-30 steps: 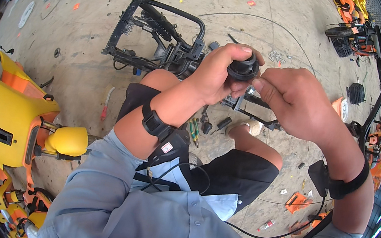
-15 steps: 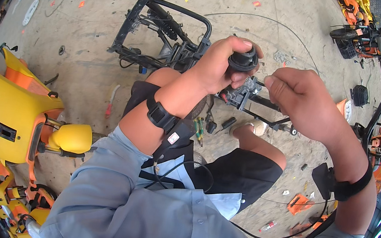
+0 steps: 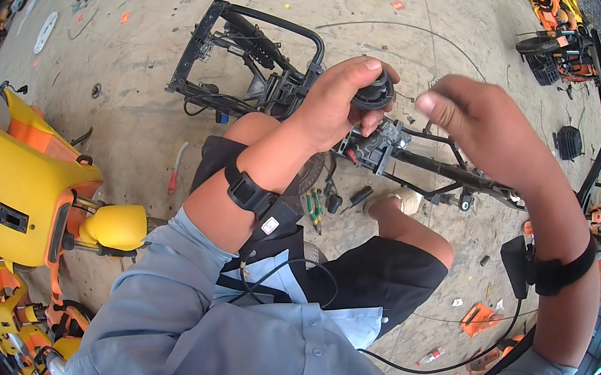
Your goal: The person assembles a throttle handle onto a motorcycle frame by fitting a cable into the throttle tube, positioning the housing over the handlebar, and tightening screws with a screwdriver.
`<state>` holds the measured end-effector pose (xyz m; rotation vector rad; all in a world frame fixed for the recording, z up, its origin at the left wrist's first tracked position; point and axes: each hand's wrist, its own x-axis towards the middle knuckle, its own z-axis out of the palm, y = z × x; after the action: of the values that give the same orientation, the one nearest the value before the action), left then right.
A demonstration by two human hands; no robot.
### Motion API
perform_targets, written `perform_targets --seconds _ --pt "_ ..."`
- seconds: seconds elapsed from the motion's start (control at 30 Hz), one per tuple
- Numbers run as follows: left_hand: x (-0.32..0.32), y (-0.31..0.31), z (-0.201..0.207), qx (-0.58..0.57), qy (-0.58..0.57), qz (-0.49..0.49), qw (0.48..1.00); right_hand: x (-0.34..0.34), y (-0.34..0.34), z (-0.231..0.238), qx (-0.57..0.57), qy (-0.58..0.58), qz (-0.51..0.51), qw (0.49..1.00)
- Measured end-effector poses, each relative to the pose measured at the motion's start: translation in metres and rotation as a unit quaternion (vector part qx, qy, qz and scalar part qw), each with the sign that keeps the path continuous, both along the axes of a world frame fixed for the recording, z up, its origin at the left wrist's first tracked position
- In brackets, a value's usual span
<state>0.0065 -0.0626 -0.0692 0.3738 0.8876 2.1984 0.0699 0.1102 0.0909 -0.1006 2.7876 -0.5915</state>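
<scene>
In my left hand (image 3: 326, 107) is a round black ribbed part (image 3: 375, 95), perhaps a cap; my fingers wrap around it from the left and beneath. Just to the right, apart from it, hovers my right hand (image 3: 479, 127) with thumb and fingers pinched together. Whatever the pinch may hold is too small to make out; a thin dark line shows near the thumb tip. Below both hands lies a black metal vehicle frame (image 3: 319, 46) on the floor, with a grey mechanical unit (image 3: 380, 149) at its middle, partly hidden by my left hand.
Pliers with green-and-yellow handles (image 3: 314, 208) and a small black cylinder (image 3: 361, 195) lie between my legs. A red-handled tool (image 3: 175, 171) is left of my knee. Yellow bodywork (image 3: 9, 183) stands close on the left. Orange scraps (image 3: 479, 319) litter the floor at right.
My right hand has risen slightly and turned, its thumb now pointing more to the left. The left hand has shifted a little left, still gripping the black part. The view has shifted slightly.
</scene>
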Motion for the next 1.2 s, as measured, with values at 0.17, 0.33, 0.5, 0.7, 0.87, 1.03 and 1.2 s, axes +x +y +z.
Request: perform_targets --seconds 0.17,0.33,0.5,0.7,0.87,1.03,1.2 --pt "-0.001 0.005 -0.003 -0.010 0.016 -0.002 1.000 -0.007 -0.001 0.007 0.011 0.000 -0.100 0.995" --pt "-0.002 0.007 -0.005 0.015 -0.006 -0.046 0.999 0.001 0.012 -0.014 0.015 0.131 0.029 0.991" --pt "0.006 0.011 -0.001 0.007 0.041 -0.054 0.998 0.005 0.013 -0.019 0.007 0.143 0.106 0.984" --pt "0.010 0.013 -0.001 -0.014 0.104 -0.047 0.993 0.002 0.011 -0.019 0.096 0.169 0.127 0.973" --pt "0.011 0.012 -0.002 -0.031 0.132 -0.034 0.990 -0.007 0.002 0.003 0.110 0.011 0.015 0.994" --pt "0.015 0.019 -0.004 -0.011 0.191 0.024 0.981 -0.010 0.009 -0.002 -0.020 -0.093 -0.094 0.991" --pt "0.018 0.023 -0.005 0.049 0.186 0.080 0.978 -0.013 0.008 0.007 -0.141 -0.202 -0.206 0.947"
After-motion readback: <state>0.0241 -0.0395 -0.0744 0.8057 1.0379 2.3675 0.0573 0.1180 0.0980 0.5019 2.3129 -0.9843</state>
